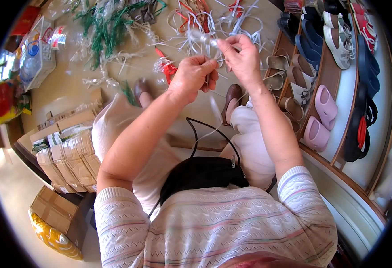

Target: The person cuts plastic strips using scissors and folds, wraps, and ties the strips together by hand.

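My right hand (243,58) is closed, pinching a white plastic strip (207,40) between thumb and fingers. The strip's far end is smeared by motion. Just to the left and a little lower, my left hand (195,78) is also closed, thumb against curled fingers, apparently on a part of the same strip. A thin pale strand (215,109) hangs below the hands toward my lap. Beyond them, on the floor, lies a tangle of white strips (200,22) with some orange ones. A red-orange piece (167,67) lies left of my left hand.
Green and white strands (104,31) are heaped at the upper left. A white basket (42,62) with bottles stands farther left. Cardboard boxes (68,161) sit by my left leg. A shoe rack (330,76) runs along the right. A black bag (200,176) rests on my lap.
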